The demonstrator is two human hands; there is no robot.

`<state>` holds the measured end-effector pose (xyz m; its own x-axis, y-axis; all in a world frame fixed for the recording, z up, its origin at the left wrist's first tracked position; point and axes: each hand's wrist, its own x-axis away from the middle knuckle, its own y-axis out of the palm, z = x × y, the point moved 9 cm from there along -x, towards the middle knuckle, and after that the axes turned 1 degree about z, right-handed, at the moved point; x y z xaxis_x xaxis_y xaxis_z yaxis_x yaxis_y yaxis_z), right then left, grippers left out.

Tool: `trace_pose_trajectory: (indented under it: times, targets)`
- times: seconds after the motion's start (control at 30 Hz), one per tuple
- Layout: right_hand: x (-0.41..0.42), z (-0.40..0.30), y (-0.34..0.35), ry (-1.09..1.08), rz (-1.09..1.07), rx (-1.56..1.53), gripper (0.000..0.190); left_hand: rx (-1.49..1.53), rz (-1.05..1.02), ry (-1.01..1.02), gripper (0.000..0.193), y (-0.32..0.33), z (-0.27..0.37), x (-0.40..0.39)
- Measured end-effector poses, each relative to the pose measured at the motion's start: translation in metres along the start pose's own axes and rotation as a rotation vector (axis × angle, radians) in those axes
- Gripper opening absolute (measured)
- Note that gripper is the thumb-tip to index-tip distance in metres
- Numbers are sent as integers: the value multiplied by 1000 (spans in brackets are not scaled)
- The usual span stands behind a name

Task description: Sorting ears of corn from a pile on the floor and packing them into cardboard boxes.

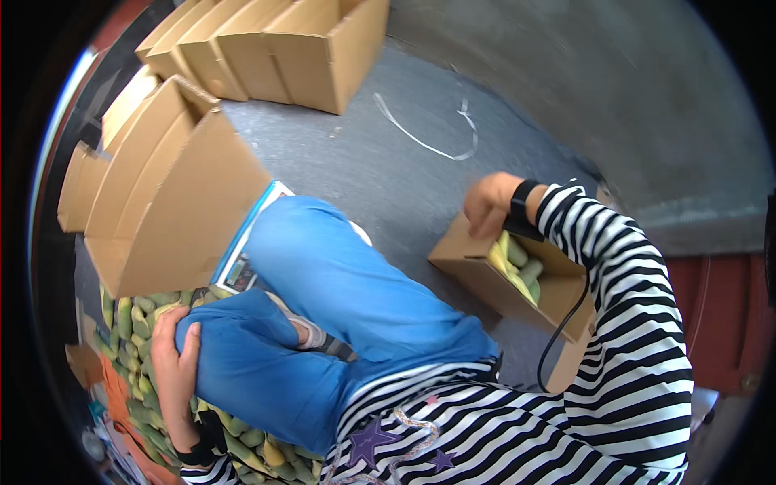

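My left hand (pixel 174 354) rests on my left knee in blue trousers (pixel 260 364), thumb apart from the fingers, holding nothing. Below and beside that knee lies a large heap of elongated green and yellow produce (pixel 140 345). On the other side, my right hand (pixel 490 203), blurred and bent down at the wrist, is over the near corner of an open cardboard box (pixel 467 267). Whether its fingers grip anything is hidden. Inside that box are several green pieces of produce (pixel 528 270) and a yellow piece (pixel 506 267) along one wall.
A digital scale (pixel 239 273) stands by my knees, partly under open cardboard boxes (pixel 182 212). More open boxes (pixel 303 60) stand in a row ahead. A loose white strap (pixel 436 150) lies on the grey floor (pixel 291 145). An orange sheet (pixel 118 388) is at the left.
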<state>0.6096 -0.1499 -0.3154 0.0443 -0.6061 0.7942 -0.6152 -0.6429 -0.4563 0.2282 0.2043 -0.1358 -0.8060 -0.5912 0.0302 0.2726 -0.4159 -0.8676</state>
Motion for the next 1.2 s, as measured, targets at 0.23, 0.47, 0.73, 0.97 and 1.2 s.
trace_pose_trajectory:
  times: [0.23,0.47,0.73,0.97,1.2]
  targets:
    - [-41,-8,43,699,-557,198,96,4,15,-54,29,-8,2,5]
    - [-47,18,81,629,-692,105,91,14,16,-95,29,-9,1,1]
    - [-1,71,199,516,-718,-63,80,-1,62,-52,30,-11,10,-4]
    - [54,64,273,545,-660,-189,76,47,65,-52,31,-13,5,-2]
    - [7,51,156,398,-281,115,51,328,452,-319,27,-80,-95,-2]
